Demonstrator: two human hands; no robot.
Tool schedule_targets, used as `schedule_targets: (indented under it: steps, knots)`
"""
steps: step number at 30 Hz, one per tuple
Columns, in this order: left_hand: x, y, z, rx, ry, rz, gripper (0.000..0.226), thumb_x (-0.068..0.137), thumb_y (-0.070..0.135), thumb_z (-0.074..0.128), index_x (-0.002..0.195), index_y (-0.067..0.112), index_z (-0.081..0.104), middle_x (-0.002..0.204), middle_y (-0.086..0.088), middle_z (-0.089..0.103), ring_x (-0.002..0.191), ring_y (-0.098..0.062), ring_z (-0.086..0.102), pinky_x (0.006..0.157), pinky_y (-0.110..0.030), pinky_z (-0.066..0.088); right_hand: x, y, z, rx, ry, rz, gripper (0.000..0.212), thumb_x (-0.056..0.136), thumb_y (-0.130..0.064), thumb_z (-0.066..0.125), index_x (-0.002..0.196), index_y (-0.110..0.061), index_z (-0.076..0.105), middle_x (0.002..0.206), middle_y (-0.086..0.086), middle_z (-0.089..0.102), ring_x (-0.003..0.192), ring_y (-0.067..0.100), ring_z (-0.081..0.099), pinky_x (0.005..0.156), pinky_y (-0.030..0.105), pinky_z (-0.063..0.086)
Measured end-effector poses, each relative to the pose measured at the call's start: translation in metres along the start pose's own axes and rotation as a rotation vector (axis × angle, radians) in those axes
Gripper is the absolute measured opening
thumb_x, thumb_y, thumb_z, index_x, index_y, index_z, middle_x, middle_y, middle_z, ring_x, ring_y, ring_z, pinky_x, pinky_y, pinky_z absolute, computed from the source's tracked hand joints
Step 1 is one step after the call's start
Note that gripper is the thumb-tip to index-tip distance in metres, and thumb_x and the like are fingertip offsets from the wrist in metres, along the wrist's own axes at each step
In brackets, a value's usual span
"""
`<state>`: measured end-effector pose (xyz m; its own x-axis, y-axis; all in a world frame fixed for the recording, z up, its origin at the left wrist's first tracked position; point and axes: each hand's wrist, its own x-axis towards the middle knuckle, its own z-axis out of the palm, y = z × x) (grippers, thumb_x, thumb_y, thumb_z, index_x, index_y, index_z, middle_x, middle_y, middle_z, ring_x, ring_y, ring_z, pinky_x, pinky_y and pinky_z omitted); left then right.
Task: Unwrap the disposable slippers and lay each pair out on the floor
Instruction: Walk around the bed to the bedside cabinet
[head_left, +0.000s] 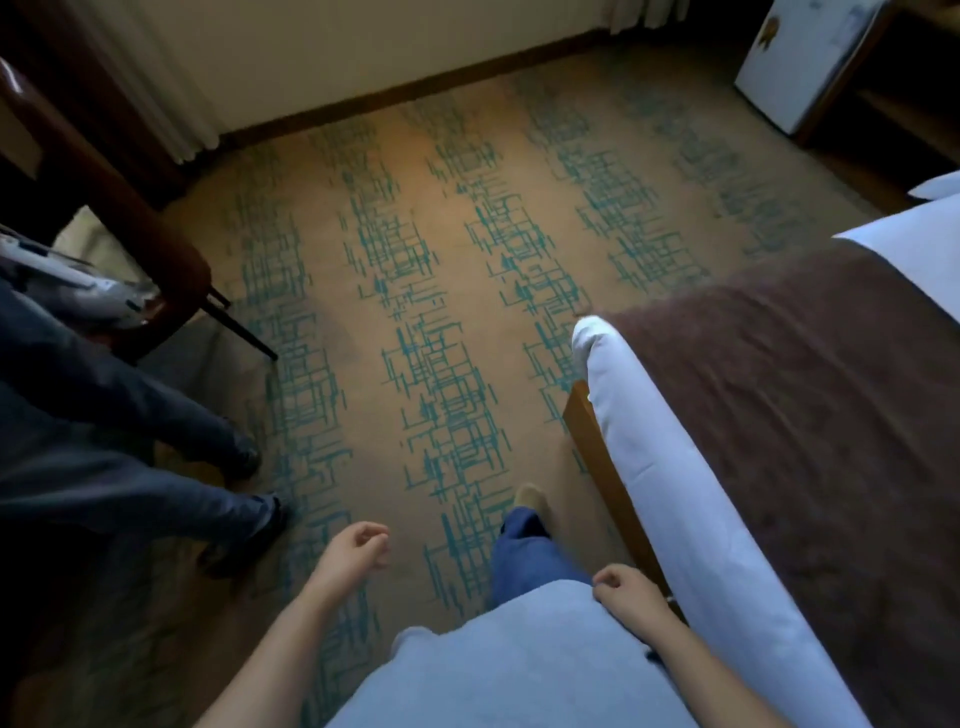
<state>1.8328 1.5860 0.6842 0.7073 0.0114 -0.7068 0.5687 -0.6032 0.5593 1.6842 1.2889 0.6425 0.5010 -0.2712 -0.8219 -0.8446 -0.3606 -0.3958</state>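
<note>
We find no slippers in this view; neither hand carries any. Our left hand (358, 551) hangs over the carpet (447, 218), its fingers (375, 531) loosely curled and holding nothing. Our right hand (626, 590) rests at the hem of our light blue shirt (498, 670), fingers bent in a loose curl, nothing between them.

Beyond the right fingers, our jeans leg (524, 556) reaches forward to a tan shoe (531, 498) on the carpet — tan pile with teal crosshatch stripes. To the right of those fingers runs the bed (675, 493), white sheet over a wooden frame, with a brown runner (810, 395) across it.

Left of the left fingers stand another person's legs (135, 447) in dark trousers, beside a dark wooden chair (130, 218). Far ahead, a white wall and dark skirting board (415, 83) — and a small white fridge (800, 62) in the right corner.
</note>
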Motion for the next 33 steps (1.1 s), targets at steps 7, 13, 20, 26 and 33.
schedule_targets:
  steps: [7,13,20,26,33]
  knots:
    - [0.078,0.099,-0.02,0.032,0.053,-0.063,0.016,0.093,0.002,0.043,0.102,-0.002,0.056,0.08,-0.013,0.056,0.061,-0.018,0.051,0.031,-0.006,0.034,0.098,-0.127,-0.109,-0.018,0.061,-0.076,0.009,0.083,-0.019,0.051,0.084,-0.021,0.06,0.085,0.001,0.06,0.082,0.02,0.055,0.076,0.029,0.046]
    - [0.15,0.172,-0.019,0.018,0.033,-0.072,0.013,0.09,0.001,0.047,0.094,0.002,0.059,0.068,-0.008,0.057,0.059,-0.019,0.05,0.04,-0.018,0.034,0.165,-0.23,-0.189,0.093,0.135,-0.113,0.013,0.081,-0.016,0.049,0.086,-0.023,0.059,0.076,-0.002,0.056,0.08,0.023,0.057,0.055,0.022,0.035]
    - [0.259,0.277,-0.038,0.22,-0.126,0.021,0.012,0.085,0.003,0.053,0.081,0.012,0.06,0.08,-0.004,0.061,0.082,-0.02,0.056,0.066,-0.027,0.041,0.235,-0.289,-0.231,0.185,0.172,-0.02,0.017,0.082,-0.018,0.053,0.07,-0.03,0.055,0.077,0.0,0.058,0.082,0.022,0.056,0.053,0.019,0.034]
    - [0.364,0.412,-0.078,0.433,-0.199,0.134,0.006,0.079,0.017,0.055,0.081,0.018,0.06,0.075,-0.002,0.062,0.074,-0.022,0.059,0.057,-0.025,0.042,0.272,-0.338,-0.238,0.323,0.219,0.13,0.01,0.081,-0.012,0.052,0.079,-0.02,0.058,0.069,0.0,0.055,0.068,0.024,0.051,0.05,0.023,0.03]
    - [0.44,0.583,-0.051,0.549,-0.312,0.314,0.019,0.087,0.011,0.051,0.103,0.011,0.061,0.096,-0.011,0.066,0.076,-0.022,0.062,0.064,-0.026,0.04,0.301,-0.384,-0.264,0.516,0.354,0.22,0.017,0.08,-0.004,0.058,0.073,-0.019,0.056,0.066,-0.005,0.057,0.087,0.025,0.061,0.071,0.025,0.038]
